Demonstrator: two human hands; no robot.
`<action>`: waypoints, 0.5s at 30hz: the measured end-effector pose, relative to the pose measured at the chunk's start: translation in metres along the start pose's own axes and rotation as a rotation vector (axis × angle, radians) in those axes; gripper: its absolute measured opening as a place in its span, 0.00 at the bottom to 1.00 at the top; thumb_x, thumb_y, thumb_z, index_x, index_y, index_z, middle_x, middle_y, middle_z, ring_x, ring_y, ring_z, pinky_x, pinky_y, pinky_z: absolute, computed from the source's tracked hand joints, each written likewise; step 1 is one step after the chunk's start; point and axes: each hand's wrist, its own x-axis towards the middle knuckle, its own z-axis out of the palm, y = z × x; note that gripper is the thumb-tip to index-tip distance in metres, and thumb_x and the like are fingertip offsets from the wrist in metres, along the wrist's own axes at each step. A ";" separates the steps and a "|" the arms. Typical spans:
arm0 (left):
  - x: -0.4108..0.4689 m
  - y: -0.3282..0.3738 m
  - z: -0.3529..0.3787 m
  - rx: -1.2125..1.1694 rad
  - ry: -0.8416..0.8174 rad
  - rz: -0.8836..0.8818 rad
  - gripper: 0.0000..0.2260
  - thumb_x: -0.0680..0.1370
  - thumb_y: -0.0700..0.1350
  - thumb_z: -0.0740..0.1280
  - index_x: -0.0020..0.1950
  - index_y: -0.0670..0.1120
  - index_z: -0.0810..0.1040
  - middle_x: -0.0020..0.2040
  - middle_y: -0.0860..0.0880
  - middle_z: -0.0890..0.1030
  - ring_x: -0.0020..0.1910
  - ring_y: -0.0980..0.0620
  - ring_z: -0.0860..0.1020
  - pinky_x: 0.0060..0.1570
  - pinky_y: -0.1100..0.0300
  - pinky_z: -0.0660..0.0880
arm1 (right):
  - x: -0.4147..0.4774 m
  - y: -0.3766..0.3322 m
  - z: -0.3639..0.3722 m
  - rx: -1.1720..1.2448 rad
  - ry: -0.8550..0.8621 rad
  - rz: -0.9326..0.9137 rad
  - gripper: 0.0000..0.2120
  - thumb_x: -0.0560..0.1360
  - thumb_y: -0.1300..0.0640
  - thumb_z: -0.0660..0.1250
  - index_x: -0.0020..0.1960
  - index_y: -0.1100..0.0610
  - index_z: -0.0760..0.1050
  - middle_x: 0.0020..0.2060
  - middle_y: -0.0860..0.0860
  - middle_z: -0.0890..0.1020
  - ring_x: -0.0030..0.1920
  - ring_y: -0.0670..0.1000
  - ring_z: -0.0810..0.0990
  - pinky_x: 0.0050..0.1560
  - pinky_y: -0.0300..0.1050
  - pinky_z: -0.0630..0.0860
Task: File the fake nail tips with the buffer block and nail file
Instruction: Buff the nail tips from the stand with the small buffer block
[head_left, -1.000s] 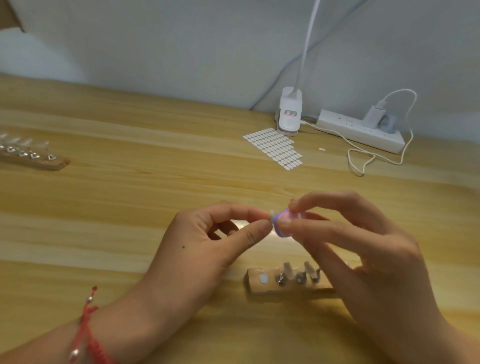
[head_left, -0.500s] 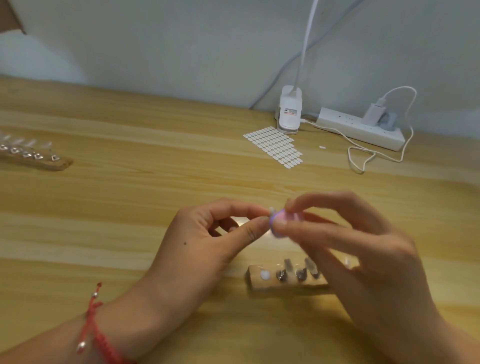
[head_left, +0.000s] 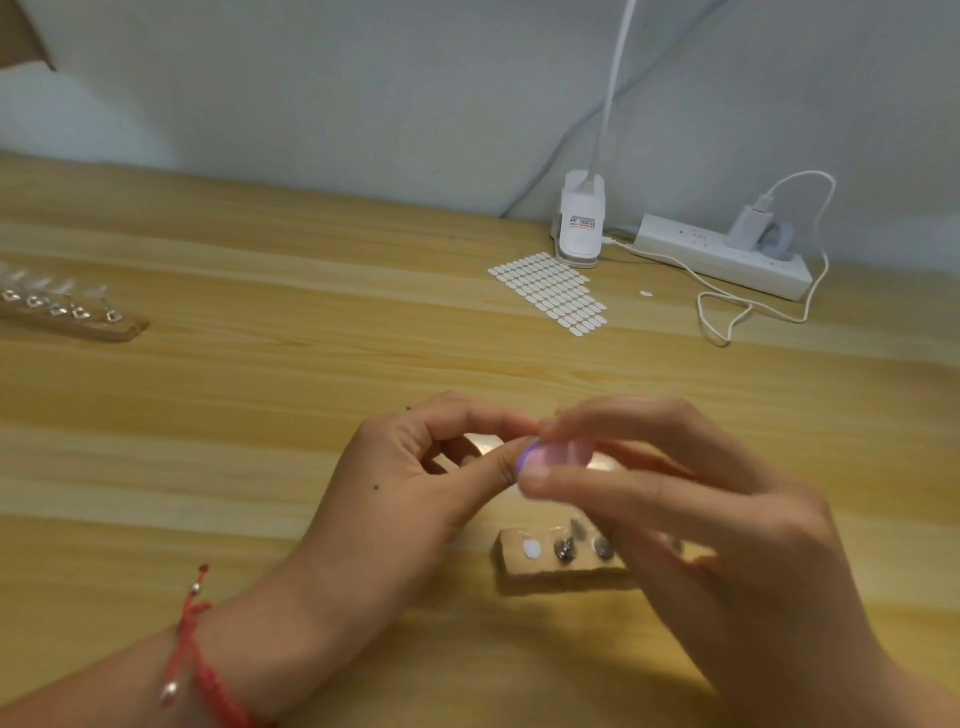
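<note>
Head view. With the thumb and forefinger of my left hand (head_left: 410, 478) I am pinching a single nail tip, the other fingers curling loosely behind. The tip itself is too blurred and covered to make out, so I am reading it from the pinch. My right hand (head_left: 701, 530) is gripping the small pink-and-purple buffer block (head_left: 555, 457) between thumb and fingertips and is pressing it against the left fingertips. A second ago the tip's pale edge was showing just left of the block. Now the block is covering it and my right hand is smearing with motion. I judge that a buffing stroke is under way, not finished. The wooden holder (head_left: 519, 571) is lying on the table (head_left: 260, 415) just beneath both hands, with further tips (head_left: 576, 529) clipped upright in it and partly hiding behind my right hand. No nail file is showing, so I am counting that stage as not yet begun.
</note>
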 end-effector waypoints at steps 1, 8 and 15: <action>0.000 0.000 0.000 0.003 0.003 0.003 0.14 0.59 0.59 0.71 0.40 0.56 0.86 0.33 0.58 0.80 0.29 0.60 0.70 0.29 0.74 0.64 | 0.000 0.001 0.000 0.001 -0.006 -0.005 0.13 0.77 0.68 0.67 0.54 0.54 0.83 0.52 0.53 0.81 0.55 0.51 0.82 0.55 0.43 0.78; 0.001 -0.003 0.000 -0.002 -0.007 0.027 0.14 0.59 0.58 0.72 0.39 0.54 0.86 0.41 0.51 0.83 0.30 0.61 0.69 0.30 0.73 0.65 | -0.001 0.000 0.001 0.003 0.002 0.007 0.13 0.75 0.67 0.67 0.53 0.53 0.83 0.52 0.53 0.81 0.55 0.50 0.82 0.55 0.43 0.79; 0.000 -0.004 0.000 -0.001 0.002 -0.011 0.15 0.59 0.60 0.71 0.41 0.55 0.86 0.28 0.56 0.76 0.26 0.59 0.65 0.26 0.72 0.62 | -0.001 0.000 0.001 0.010 -0.010 0.017 0.13 0.74 0.68 0.68 0.53 0.54 0.83 0.52 0.53 0.81 0.55 0.51 0.82 0.54 0.46 0.79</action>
